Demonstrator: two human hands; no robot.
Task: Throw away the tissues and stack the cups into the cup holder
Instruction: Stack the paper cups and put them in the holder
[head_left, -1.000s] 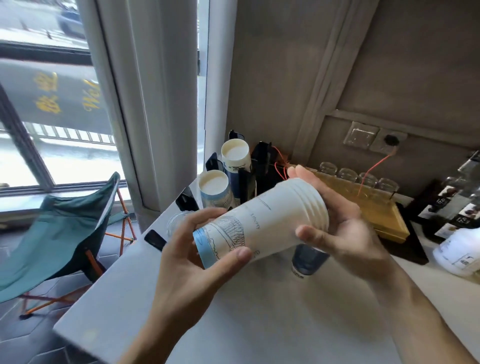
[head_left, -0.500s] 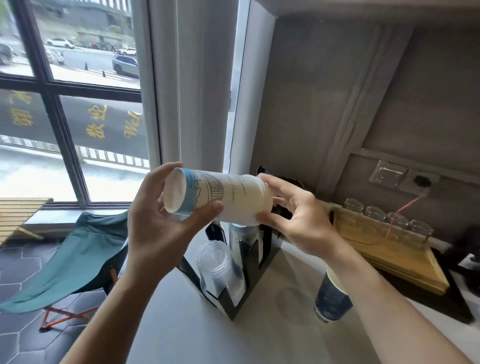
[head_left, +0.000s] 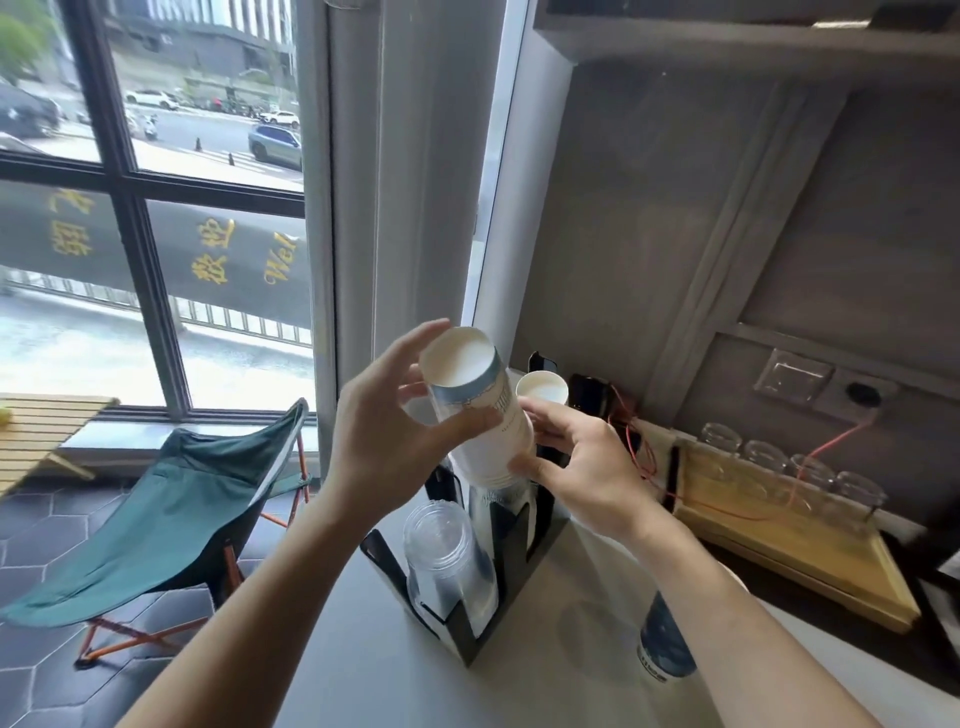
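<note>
A stack of white paper cups (head_left: 478, 410) with a blue band is held upside down, nearly upright, over the middle slot of the black cup holder (head_left: 498, 587). My left hand (head_left: 384, 431) grips its upper end. My right hand (head_left: 576, 462) holds its lower rims, which meet the cups in that slot. Clear plastic cups (head_left: 441, 556) fill the front slot and a white paper cup (head_left: 542, 387) tops the back slot. One dark blue paper cup (head_left: 662, 644) stands on the counter under my right forearm. No tissues are in view.
A wooden tray (head_left: 810, 561) carrying several glass jars (head_left: 789, 467) sits at the right by the wall. Red wires (head_left: 639, 452) run behind the holder. A green folding chair (head_left: 166, 514) stands on the floor left of the white counter (head_left: 363, 660).
The stack has swung from lying sideways to nearly upright and has come down onto the holder's middle slot, both hands still on it. My view has tilted upward.
</note>
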